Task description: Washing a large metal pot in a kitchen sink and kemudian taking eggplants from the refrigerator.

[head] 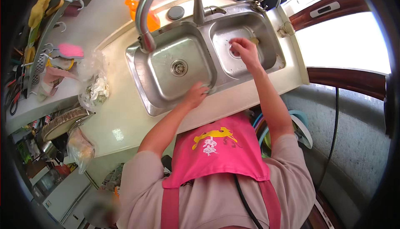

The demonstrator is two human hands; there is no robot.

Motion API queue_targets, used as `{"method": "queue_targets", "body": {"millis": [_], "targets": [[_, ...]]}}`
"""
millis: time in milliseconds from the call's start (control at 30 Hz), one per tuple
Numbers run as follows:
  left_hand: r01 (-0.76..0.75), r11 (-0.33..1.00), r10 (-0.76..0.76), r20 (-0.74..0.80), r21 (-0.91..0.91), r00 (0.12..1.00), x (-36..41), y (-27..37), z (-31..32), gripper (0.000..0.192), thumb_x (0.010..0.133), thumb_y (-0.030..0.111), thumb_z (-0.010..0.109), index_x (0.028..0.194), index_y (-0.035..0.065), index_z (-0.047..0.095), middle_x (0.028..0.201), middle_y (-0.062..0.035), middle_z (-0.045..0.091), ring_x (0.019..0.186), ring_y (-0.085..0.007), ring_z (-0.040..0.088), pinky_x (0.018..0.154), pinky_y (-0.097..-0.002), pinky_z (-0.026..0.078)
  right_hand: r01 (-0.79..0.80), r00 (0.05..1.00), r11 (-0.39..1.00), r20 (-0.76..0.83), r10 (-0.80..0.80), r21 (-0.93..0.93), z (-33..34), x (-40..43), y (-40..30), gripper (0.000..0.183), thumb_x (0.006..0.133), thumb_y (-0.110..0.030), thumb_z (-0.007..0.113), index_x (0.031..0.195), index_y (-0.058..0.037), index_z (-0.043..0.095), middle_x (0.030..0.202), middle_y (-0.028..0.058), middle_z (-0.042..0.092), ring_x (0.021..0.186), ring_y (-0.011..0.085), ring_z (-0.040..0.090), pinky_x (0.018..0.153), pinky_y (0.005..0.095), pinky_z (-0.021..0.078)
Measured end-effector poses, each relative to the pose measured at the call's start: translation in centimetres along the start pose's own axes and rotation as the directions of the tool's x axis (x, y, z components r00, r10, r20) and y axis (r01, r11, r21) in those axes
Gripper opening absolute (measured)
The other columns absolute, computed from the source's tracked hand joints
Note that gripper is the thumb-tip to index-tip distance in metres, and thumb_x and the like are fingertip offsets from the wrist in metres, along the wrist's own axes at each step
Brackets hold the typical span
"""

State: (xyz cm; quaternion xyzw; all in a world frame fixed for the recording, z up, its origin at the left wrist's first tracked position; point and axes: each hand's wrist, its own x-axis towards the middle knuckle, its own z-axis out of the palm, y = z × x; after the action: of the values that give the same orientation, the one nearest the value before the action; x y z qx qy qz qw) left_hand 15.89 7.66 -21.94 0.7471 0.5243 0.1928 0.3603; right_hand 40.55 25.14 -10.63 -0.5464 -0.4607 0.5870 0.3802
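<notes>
My left hand [194,97] is at the front rim of the left basin [162,86] of a stainless steel double sink. Its fingers press a small greyish cloth or pad [204,89], mostly hidden, onto the rim near the divider. Over the right basin [225,64] is my right hand [245,51], its fingers curled together above the drain. Whether anything is pinched in it cannot be made out. Just behind it, a small yellowish thing [254,40] lies in the basin, partly covered by the hand. A drain strainer [179,68] sits in the left basin's floor.
A gooseneck faucet [197,3] arches over the left basin. An orange pump bottle [153,21] stands behind it. A clear plastic bag [98,91] lies on the left counter, near a hanging rack [39,63]. A glass [286,29] stands by the window.
</notes>
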Motion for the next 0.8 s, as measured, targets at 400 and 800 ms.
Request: {"method": "queue_targets", "body": {"millis": [400,800], "targets": [[0.547,0.834,-0.541,-0.314,-0.078,0.780,-5.7,-11.2,-13.0,0.030,0.089,0.028,0.061,0.105,0.0034,0.067,0.112,-0.0192,0.059,0.097,-0.0352,0.059,0.086,-0.0387,0.048,0.143,0.938,-0.156,0.184,-0.294,-0.977,4.1,13.8,-2.0,0.070,0.086,-0.014,0.044,0.149,-0.0048,0.018,0.159,0.0106,0.010,0.146,0.0302,0.012,0.114,0.0568,0.0158],[0.365,0.861,-0.508,-0.624,-0.354,0.594,0.7,-3.7,-18.9,0.032,0.095,0.027,0.058,0.112,0.0013,0.065,0.098,-0.0127,0.067,0.074,-0.0220,0.063,0.069,-0.0312,0.051,0.279,0.891,0.887,0.445,-0.096,-0.368,25.5,0.6,4.3,0.050,0.076,-0.008,0.067,0.123,-0.0060,0.053,0.123,0.0192,0.054,0.111,0.0325,0.057,0.090,0.0406,0.0497]]}}
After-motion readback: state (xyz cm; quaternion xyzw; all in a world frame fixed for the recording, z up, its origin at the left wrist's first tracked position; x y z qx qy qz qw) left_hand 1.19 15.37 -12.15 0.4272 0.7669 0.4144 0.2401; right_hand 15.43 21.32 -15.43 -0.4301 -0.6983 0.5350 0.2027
